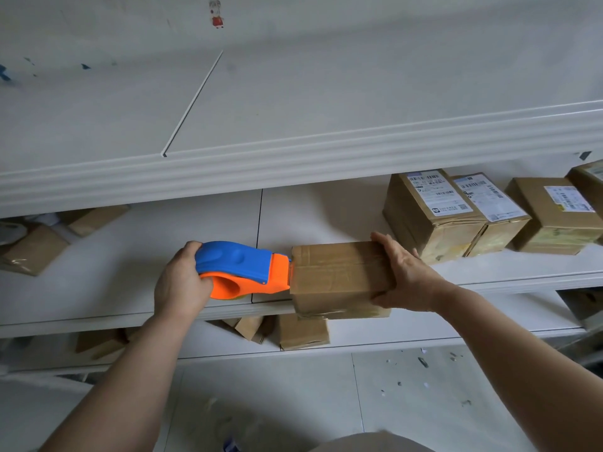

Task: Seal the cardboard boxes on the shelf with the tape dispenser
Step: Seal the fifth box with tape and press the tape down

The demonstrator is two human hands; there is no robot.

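Sitting at front edge of middle shelf (130, 282), cardboard box (339, 272) overhangs lip slightly; long axis runs left-right, tape already glossy along top seam. Tape dispenser (243, 269) butts orange nose against box's left end face, handle trailing left. Left hand (181, 282) clenched round dispenser handle. Right hand (399, 275) clamps box's right end, fingers over top, thumb below. Dispenser hand nearer seam's left end; judged next pull runs down or along from there. Labelled boxes (456, 210) stand behind, right.

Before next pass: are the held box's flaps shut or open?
Shut: the box has flat flaps meeting at a centre seam under glossy tape; the tape dispenser touches its left end.
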